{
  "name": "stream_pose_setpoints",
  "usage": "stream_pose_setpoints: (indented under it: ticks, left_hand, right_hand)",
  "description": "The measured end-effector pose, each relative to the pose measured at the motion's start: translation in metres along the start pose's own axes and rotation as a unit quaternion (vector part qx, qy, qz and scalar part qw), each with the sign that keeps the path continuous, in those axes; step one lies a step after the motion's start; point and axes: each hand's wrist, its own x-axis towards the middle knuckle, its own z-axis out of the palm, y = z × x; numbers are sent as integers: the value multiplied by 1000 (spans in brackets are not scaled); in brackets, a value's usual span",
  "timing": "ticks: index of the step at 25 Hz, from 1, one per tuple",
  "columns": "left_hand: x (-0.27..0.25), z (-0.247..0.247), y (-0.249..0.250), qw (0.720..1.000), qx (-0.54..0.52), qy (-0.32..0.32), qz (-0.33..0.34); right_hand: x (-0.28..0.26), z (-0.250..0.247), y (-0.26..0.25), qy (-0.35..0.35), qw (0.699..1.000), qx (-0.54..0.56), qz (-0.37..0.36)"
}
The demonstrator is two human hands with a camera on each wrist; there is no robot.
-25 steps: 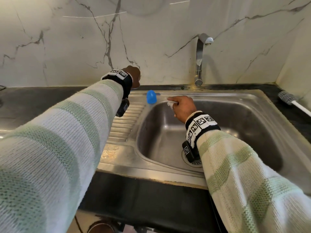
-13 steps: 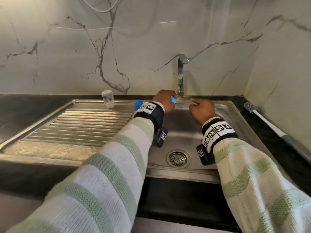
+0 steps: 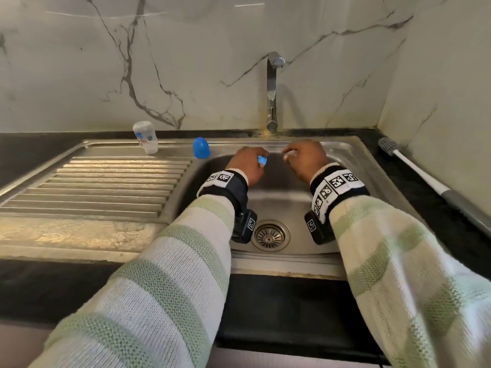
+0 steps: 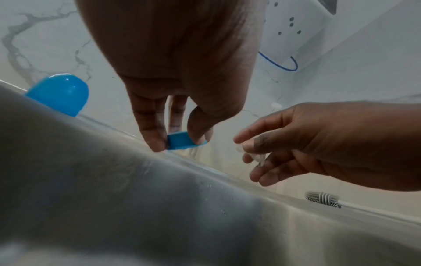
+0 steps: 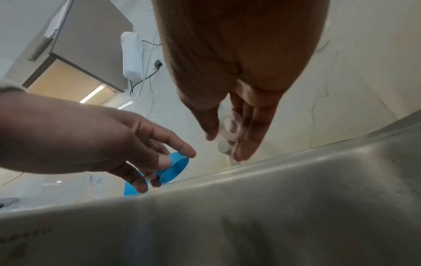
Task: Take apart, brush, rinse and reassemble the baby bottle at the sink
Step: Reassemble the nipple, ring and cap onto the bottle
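Note:
My left hand (image 3: 249, 162) pinches the blue screw ring (image 3: 262, 160) (image 4: 182, 143) (image 5: 174, 167) between thumb and fingers over the back of the sink basin. A hand's width to its right, my right hand (image 3: 303, 158) holds the clear silicone teat (image 4: 256, 156) (image 5: 232, 127) in its fingertips. The blue dome cap (image 3: 201, 147) (image 4: 59, 94) stands on the sink's back rim to the left. The white bottle body (image 3: 146, 138) stands inverted at the back of the drainboard. The bottle brush (image 3: 414, 168) (image 4: 323, 198) lies on the dark counter at the right.
The tap (image 3: 273, 88) rises behind the basin, between my hands; no water shows. The steel sink (image 3: 345, 152) has a drain strainer (image 3: 270, 235) in its floor and a ribbed drainboard (image 3: 106, 187) on the left. Marble walls close the back and right.
My left hand came from the back of the drainboard, where the bottle body now stands, and took the blue ring over the basin. My right hand shifted right with the teat.

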Motion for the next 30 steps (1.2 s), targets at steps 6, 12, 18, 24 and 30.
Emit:
stream_pose_setpoints:
  ticks: [6,12,18,24,30]
  left_hand:
    - [2,8,-13,998,-58,-31,-12]
    - [2,13,-10,933,-348,-32,-82]
    - [-4,9,-3,886,-451,-33,-99]
    - [-4,12,1,871,-482,-44,-90]
    - [-3,12,3,869,-480,-59,-102]
  right_hand:
    - [-10,-2,13,-114,990,-32,74]
    - [-12,3,-1,-128,981,129,74]
    - [-15,-3,-12,-87,968,232,42]
    - [-16,-1,-15,-92,964,247,24]
    - [-13,0,-18,-77,975,208,19]
